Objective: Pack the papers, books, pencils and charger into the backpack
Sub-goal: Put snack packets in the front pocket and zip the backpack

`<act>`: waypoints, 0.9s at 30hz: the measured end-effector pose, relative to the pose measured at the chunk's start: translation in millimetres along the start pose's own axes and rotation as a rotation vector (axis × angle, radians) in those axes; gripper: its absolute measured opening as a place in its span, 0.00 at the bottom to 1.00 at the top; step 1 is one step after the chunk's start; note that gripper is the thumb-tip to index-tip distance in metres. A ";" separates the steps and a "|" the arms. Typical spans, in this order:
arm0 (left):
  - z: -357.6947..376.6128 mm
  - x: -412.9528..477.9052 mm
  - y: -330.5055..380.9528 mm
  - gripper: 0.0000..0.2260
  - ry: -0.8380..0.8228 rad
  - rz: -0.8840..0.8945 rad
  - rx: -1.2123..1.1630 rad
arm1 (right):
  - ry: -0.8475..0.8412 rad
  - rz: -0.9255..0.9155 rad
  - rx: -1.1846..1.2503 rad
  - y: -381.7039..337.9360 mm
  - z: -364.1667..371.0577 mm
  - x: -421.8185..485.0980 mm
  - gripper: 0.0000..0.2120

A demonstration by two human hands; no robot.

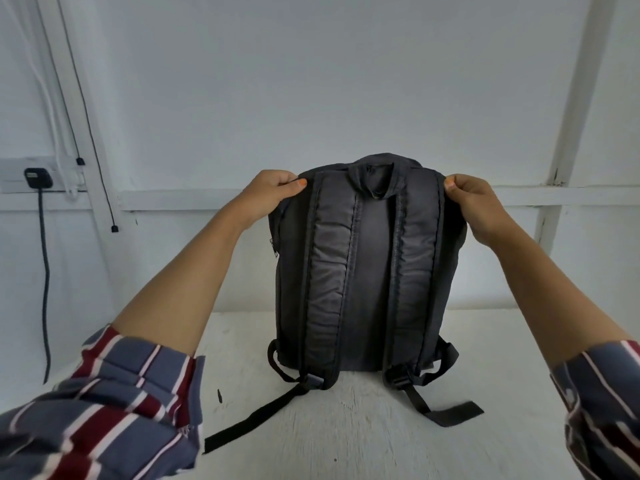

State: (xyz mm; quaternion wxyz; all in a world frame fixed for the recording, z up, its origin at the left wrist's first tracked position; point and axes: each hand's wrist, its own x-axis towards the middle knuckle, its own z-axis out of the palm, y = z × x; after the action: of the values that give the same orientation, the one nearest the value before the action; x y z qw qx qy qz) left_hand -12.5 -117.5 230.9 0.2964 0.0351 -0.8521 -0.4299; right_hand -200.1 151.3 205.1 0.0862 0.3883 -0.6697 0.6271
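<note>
A dark grey backpack [370, 265] stands upright on the white table [346, 438], its back panel and two padded shoulder straps facing me. My left hand [273, 190] grips its top left corner. At the top right corner my right hand [471, 199] grips the fabric in the same way. Both loose strap ends trail forward on the table. A zipper pull shows on the bag's left side. No papers, books, pencils or charger are in view.
A white wall with pale wooden battens rises right behind the table. At the far left a black plug [38, 178] sits in a wall socket, its cable hanging down. A small dark speck [219, 395] lies on the table left of the bag.
</note>
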 end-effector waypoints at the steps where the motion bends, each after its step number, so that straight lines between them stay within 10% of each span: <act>1: 4.3 4.4 -3.2 0.10 0.059 0.028 0.007 | 0.063 -0.010 -0.045 0.6 5.3 3.4 0.16; 14: 61.1 93.0 -59.0 0.11 0.649 0.021 0.212 | 0.484 0.038 -0.343 43.5 68.8 75.8 0.14; 19: 64.6 124.6 -79.7 0.11 0.588 -0.082 0.355 | 0.490 0.079 -0.380 72.2 80.1 103.2 0.15; 27: 62.1 123.0 -114.8 0.20 0.519 -0.180 -0.105 | 0.247 0.064 -0.137 109.3 64.8 119.8 0.16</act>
State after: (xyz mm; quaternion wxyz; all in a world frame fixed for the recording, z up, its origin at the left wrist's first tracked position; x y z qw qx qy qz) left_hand -169.2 -184.1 174.6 0.4667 0.2041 -0.7179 -0.4746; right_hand -326.5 33.6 179.8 0.1745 0.2798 -0.7073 0.6253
